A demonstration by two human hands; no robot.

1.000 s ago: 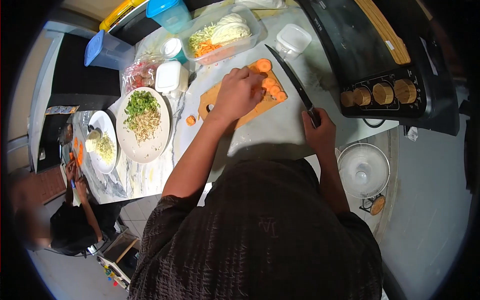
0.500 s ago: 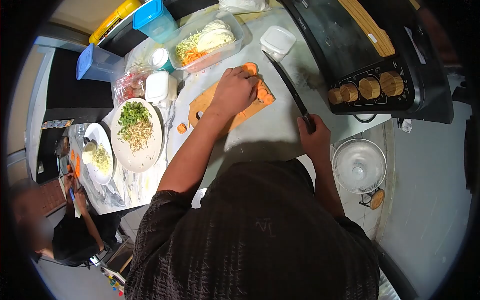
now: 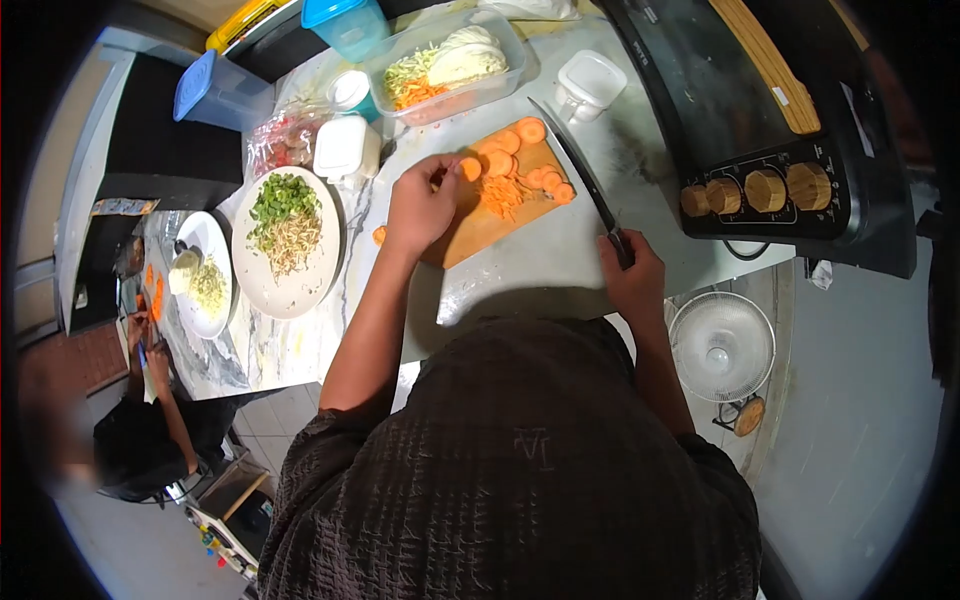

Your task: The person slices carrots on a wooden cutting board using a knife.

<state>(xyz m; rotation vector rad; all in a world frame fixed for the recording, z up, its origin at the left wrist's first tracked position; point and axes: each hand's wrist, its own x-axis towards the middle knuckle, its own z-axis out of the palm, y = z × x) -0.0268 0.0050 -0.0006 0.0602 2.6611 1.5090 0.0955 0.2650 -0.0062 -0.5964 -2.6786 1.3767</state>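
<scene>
My left hand (image 3: pixel 424 203) is over the left part of a wooden cutting board (image 3: pixel 476 236), its fingertips pinched on a round carrot slice (image 3: pixel 469 169). Several more carrot slices (image 3: pixel 531 130) lie along the board's far and right edges. Thin carrot strips (image 3: pixel 503 198) form a small pile in the middle of the board. My right hand (image 3: pixel 634 272) grips the handle of a long dark knife (image 3: pixel 586 178). The blade points away from me, just right of the board.
A plate (image 3: pixel 290 303) of chopped greens and sprouts stands left, near a white oval plate (image 3: pixel 207 325). Behind the board are a clear tub (image 3: pixel 450 110) of cut vegetables and a white container (image 3: pixel 592 80). An oven (image 3: pixel 760 150) stands right. Another person works far left.
My left hand has drawn back left across the board, uncovering the carrot strips and slices, and a slice is now at its fingertips. My right hand still holds the knife in nearly the same place.
</scene>
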